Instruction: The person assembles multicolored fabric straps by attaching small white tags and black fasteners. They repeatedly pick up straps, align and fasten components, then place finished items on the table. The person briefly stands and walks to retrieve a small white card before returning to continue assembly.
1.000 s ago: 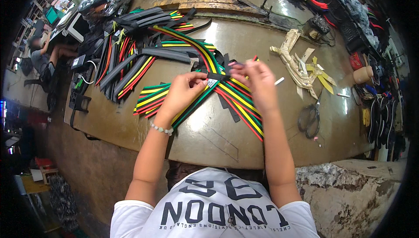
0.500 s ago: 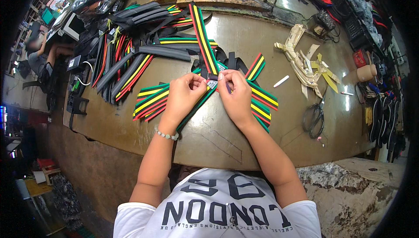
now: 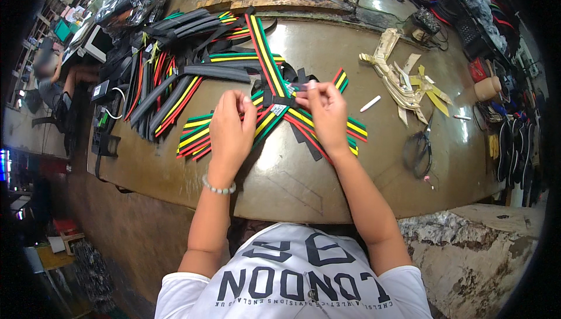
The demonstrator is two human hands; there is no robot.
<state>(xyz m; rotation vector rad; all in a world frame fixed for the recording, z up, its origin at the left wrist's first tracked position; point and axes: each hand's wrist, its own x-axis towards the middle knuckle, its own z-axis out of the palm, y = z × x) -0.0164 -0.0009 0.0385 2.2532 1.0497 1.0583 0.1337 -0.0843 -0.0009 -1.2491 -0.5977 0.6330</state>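
Observation:
My left hand (image 3: pixel 232 127) and my right hand (image 3: pixel 325 112) are raised over the middle of a brown table (image 3: pixel 292 178), fingertips pinching a long striped strap (image 3: pixel 266 56) of red, yellow, green and black. The strap runs from my fingers away toward the table's far side. Under my hands lie several more striped straps (image 3: pixel 198 135), fanned out left and right. A small label or tag (image 3: pixel 278 110) shows between my hands. A bead bracelet circles my left wrist.
A pile of black and striped straps (image 3: pixel 169 79) covers the table's left side. Yellowish cut scraps (image 3: pixel 403 79) and a white stick (image 3: pixel 370 104) lie at the right, black scissors (image 3: pixel 418 152) nearer the edge. Another person sits far left. Sandals and goods crowd the right rim.
My hands came together from a wider spread, then moved apart a little. The long striped strap was lifted and now extends straight toward the far side.

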